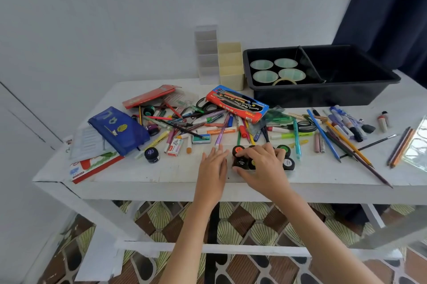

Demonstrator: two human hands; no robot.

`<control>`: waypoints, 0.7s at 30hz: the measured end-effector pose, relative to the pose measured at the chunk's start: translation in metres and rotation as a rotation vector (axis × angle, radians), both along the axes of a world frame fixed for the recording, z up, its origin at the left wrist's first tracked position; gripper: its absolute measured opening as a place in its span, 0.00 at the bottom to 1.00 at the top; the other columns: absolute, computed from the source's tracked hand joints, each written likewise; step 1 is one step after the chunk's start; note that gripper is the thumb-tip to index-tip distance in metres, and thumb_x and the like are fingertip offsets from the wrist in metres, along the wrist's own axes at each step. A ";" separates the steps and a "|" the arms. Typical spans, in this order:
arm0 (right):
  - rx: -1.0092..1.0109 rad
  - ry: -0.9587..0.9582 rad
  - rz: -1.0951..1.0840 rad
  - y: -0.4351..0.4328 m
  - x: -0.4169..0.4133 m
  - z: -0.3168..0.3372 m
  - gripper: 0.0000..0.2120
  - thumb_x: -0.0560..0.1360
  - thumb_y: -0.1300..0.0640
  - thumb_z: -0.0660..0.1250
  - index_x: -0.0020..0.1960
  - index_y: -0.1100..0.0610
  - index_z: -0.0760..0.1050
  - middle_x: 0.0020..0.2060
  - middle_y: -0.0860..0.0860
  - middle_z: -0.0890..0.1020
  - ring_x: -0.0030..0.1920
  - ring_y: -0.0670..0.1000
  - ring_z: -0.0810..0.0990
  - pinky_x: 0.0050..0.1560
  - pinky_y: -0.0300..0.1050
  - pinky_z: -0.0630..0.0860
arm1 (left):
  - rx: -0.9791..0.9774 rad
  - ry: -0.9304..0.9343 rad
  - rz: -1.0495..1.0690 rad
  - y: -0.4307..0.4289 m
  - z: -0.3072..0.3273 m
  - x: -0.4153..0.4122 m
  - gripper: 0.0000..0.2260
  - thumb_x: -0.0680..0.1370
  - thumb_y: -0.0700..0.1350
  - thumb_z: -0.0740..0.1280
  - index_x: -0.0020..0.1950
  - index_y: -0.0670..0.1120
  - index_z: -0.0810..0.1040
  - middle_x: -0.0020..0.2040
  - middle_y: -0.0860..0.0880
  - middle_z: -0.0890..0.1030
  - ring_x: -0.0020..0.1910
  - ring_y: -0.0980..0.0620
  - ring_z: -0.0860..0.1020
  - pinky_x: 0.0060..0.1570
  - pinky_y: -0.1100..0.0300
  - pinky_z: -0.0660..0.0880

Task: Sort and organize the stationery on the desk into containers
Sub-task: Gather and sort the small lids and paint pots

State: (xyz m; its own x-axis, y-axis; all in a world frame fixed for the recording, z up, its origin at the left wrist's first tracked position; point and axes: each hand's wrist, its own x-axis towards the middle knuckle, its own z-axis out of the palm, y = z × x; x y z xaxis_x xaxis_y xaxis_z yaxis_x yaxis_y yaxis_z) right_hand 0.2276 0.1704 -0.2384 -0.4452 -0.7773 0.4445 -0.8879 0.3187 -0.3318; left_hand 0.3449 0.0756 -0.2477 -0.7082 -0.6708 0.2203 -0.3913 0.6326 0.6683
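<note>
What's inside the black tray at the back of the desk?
In the black tray, the left compartment holds four green tape rolls and a yellowish roll in front; the near wall hides some floor.

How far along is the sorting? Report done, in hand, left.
Done: tape rolls sit in the left compartment of the black bin. In hand: the right hand grips a paint pot among the clustered pots; the left hand rests flat beside them. Left: pens, pencils, scissors and boxes lie scattered across the desk.

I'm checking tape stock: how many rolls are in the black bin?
5. Four pale-green rolls lie flat, two by two, in the left compartment of the black bin; one yellowish roll leans by its front wall, which may hide more.
</note>
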 end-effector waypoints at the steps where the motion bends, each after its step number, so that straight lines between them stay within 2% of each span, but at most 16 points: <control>1: 0.015 0.023 -0.004 -0.001 0.000 0.000 0.13 0.67 0.44 0.72 0.50 0.47 0.79 0.39 0.45 0.81 0.45 0.52 0.73 0.44 0.44 0.50 | -0.002 0.001 -0.001 0.000 -0.001 0.000 0.17 0.82 0.43 0.55 0.71 0.47 0.68 0.74 0.49 0.62 0.75 0.54 0.55 0.71 0.65 0.39; 5: 0.103 0.103 -0.025 -0.006 0.003 0.006 0.11 0.71 0.44 0.67 0.50 0.47 0.78 0.35 0.46 0.81 0.45 0.52 0.71 0.45 0.47 0.52 | -0.016 0.004 0.012 0.000 -0.002 -0.001 0.16 0.82 0.43 0.55 0.70 0.46 0.69 0.74 0.48 0.63 0.75 0.53 0.57 0.70 0.67 0.38; 11: 0.239 0.092 -0.017 -0.009 0.004 0.021 0.13 0.74 0.44 0.62 0.56 0.46 0.78 0.44 0.46 0.83 0.52 0.51 0.68 0.53 0.49 0.52 | -0.042 0.008 0.027 0.000 -0.003 -0.001 0.15 0.82 0.43 0.55 0.69 0.45 0.71 0.73 0.48 0.65 0.74 0.52 0.59 0.66 0.74 0.35; 15: 0.287 0.058 -0.009 -0.012 -0.002 0.026 0.13 0.74 0.50 0.60 0.57 0.43 0.77 0.43 0.45 0.82 0.51 0.49 0.67 0.54 0.48 0.51 | -0.056 -0.007 0.039 0.001 -0.002 -0.002 0.15 0.82 0.43 0.54 0.68 0.45 0.71 0.73 0.48 0.64 0.74 0.51 0.58 0.68 0.71 0.37; 18: 0.340 0.021 0.006 -0.015 -0.006 0.031 0.11 0.76 0.47 0.60 0.56 0.43 0.76 0.45 0.46 0.80 0.53 0.50 0.67 0.55 0.50 0.52 | -0.074 -0.021 0.054 0.002 -0.003 -0.004 0.15 0.83 0.44 0.54 0.68 0.46 0.71 0.73 0.48 0.64 0.75 0.51 0.58 0.67 0.71 0.36; 21: 0.386 0.026 0.030 -0.019 -0.008 0.036 0.10 0.77 0.49 0.60 0.56 0.45 0.77 0.45 0.47 0.80 0.54 0.51 0.68 0.55 0.51 0.55 | -0.081 -0.028 0.066 0.002 -0.004 -0.005 0.15 0.83 0.44 0.53 0.67 0.46 0.72 0.73 0.48 0.66 0.74 0.52 0.58 0.66 0.71 0.35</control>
